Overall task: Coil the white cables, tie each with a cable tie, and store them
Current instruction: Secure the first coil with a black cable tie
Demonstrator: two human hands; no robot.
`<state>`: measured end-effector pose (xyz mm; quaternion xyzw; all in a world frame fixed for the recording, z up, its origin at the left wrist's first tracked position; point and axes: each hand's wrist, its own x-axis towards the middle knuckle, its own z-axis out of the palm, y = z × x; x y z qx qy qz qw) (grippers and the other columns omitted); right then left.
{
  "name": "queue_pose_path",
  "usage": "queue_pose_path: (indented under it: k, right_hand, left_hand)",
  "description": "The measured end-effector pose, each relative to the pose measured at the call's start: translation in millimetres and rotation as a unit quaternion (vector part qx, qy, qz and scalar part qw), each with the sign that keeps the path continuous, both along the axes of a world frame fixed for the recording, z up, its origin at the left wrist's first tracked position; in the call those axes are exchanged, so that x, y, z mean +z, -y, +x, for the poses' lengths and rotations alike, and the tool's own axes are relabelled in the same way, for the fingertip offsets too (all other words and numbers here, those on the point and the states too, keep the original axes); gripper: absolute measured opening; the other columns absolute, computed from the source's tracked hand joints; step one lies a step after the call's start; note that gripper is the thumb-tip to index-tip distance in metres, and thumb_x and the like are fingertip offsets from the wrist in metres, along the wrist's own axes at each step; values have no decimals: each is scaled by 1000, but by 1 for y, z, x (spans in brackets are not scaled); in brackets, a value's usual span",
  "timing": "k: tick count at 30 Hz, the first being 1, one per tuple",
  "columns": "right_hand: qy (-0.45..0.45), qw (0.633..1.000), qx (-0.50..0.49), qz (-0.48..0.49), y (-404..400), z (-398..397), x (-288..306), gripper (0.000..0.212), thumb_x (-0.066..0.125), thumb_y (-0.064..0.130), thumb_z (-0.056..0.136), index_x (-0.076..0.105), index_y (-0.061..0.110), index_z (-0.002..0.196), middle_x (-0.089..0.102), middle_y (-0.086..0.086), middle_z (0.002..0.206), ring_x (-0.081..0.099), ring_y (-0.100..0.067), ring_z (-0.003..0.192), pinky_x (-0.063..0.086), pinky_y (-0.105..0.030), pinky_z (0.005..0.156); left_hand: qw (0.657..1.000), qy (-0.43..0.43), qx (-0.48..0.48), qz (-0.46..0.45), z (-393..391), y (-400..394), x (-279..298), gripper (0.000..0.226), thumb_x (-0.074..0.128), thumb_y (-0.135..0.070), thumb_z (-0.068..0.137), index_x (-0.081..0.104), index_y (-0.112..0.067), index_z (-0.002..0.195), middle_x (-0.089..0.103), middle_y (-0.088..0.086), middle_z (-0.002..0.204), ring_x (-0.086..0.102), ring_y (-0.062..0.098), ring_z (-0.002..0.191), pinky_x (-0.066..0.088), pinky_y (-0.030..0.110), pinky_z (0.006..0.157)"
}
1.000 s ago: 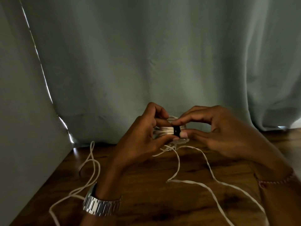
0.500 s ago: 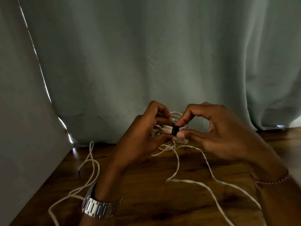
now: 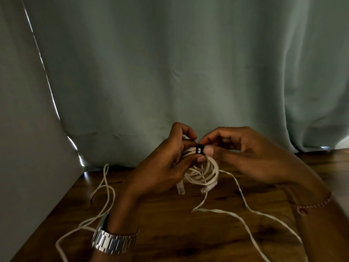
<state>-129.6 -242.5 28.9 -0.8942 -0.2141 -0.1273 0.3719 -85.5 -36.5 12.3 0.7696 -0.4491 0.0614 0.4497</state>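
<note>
Head view. Compared with the frame half a second earlier, the white cable coil [image 3: 203, 173] now hangs lower and faces the camera as an open ring, with two clear connectors [image 3: 180, 188] dangling below it; before, it lay edge-on between the fingers. The hands sit slightly lower and closer together. The left hand [image 3: 164, 167] grips the coil at its 10 o'clock side, thumb pressed on the strands. The right hand [image 3: 245, 156] pinches the black cable tie [image 3: 199, 149] between thumb and forefinger at the coil's 12 o'clock point, where the tie wraps the strands. The coil is held just above the wooden tabletop [image 3: 170, 233], near its far edge.

The tabletop's far edge meets a grey-green curtain [image 3: 179, 72] at 12 o'clock; its left edge runs along a pale wall [image 3: 28, 167] from 9 to 7 o'clock. Loose white cable [image 3: 243, 220] trails from the coil toward 5 o'clock, and a second loose cable [image 3: 102, 197] loops at 8 o'clock. Bare wood lies between these strands at 6 o'clock.

A metal wristwatch [image 3: 115, 242] is on the left wrist, a beaded bracelet [image 3: 313, 205] on the right. No writing is legible.
</note>
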Motion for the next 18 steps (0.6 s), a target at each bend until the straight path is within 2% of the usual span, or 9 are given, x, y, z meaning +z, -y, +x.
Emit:
queue_pose_path:
  k: [4,6,10,14,16,18]
  right_hand:
    - [37,998,-42,5,-9,4,-3,32,45,54,94,70,41,108,73,19,97,69,-2,91,57,-41,88]
    - [47,997,-57,17,-13,5,-5,27,51,51,94,73,38,103,74,19,90,69,1,84,59,-36,82]
    - [61,995,-81,26,-18,3,-6,19,62,43,92,77,32,95,74,18,84,69,5,77,59,-28,77]
    - [54,994,-91,18,-19,2,-6,13,68,38,89,77,30,88,74,18,80,69,3,73,60,-27,73]
    - [55,994,-100,1,-19,3,-8,7,71,35,87,76,31,84,72,19,81,68,3,74,59,-26,75]
    - [58,992,-107,-25,-19,3,-9,4,73,31,85,73,31,80,71,19,80,67,6,78,56,-23,77]
  left_hand:
    - [1000,0,2,12,-1,2,0,30,58,-14,98,33,-20,115,71,3,110,70,12,103,59,40,87]
    - [1000,9,3,19,-1,3,0,31,58,-11,98,32,-23,111,70,2,108,70,11,101,60,37,84]
    - [998,26,13,51,0,5,-1,35,57,-6,98,30,-26,107,67,-1,101,70,6,91,56,23,72]
    - [995,57,34,80,0,8,-3,45,63,-8,94,25,-30,106,63,-3,91,67,6,81,58,27,72]
    - [991,75,50,103,0,9,-4,51,66,-10,91,23,-35,101,58,-6,85,61,0,74,51,19,65]
    - [986,90,61,123,0,12,-4,51,67,-12,91,21,-32,100,55,-6,81,57,-3,71,46,14,61]
